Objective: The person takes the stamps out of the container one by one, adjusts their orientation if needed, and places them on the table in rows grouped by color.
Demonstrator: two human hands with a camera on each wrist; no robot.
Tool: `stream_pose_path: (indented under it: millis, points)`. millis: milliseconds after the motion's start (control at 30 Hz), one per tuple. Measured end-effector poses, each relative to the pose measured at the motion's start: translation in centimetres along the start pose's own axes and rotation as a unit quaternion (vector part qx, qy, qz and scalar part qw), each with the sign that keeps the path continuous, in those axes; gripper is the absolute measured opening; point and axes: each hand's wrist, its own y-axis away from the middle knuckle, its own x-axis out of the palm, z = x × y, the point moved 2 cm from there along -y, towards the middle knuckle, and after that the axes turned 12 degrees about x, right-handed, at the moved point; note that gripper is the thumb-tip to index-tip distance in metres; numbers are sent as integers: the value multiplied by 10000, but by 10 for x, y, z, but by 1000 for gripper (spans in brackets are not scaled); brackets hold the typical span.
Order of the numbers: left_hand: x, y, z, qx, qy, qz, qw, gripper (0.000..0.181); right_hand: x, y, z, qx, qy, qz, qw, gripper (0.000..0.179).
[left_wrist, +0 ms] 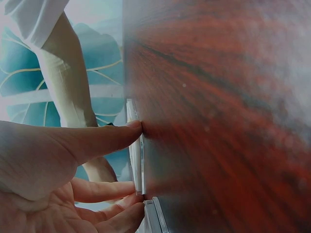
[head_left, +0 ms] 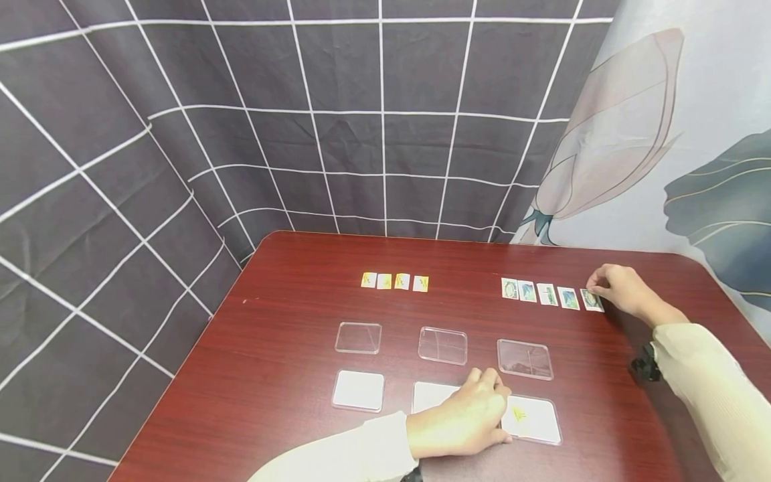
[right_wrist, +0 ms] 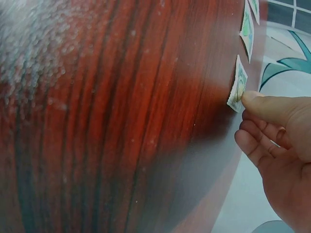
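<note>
My right hand (head_left: 623,289), at the far right, pinches the rightmost stamp (head_left: 592,300) of a row of green and blue stamps (head_left: 547,294). In the right wrist view the thumb lies over an end of this stamp (right_wrist: 238,85), with the fingertips beneath. My left hand (head_left: 466,415) grips the left part of a flat clear case (head_left: 539,420) with a white insert and a yellow stamp (head_left: 519,414). Its thumb (left_wrist: 114,137) and fingers touch the case edges. Another white-backed case (head_left: 430,395) is partly hidden behind this hand.
Three clear lids (head_left: 358,338) lie in a row behind the cases. A white-backed case (head_left: 358,390) sits at the left. Several yellow stamps (head_left: 385,282) line the back of the red-brown table (head_left: 271,335). A dark grid-patterned curtain (head_left: 337,140) hangs behind.
</note>
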Motion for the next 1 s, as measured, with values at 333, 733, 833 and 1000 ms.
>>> stream_pose_path:
  millis: [333,733,833,1000]
  points:
    - [0,0,0,-2,-17,-10,10000,32,0,-1,-3,-28,-66,-180,9998,13]
    - [2,-2,1,-71,125,78,9999,31,-3,4,3,306,-398,-168,9986,7]
    - [2,-2,1,-72,130,83,9999,31,-5,8,5,376,-559,-141,9976,4]
    - [1,-1,1,-58,79,80,9999,31,-8,14,8,408,-834,-38,9957,3]
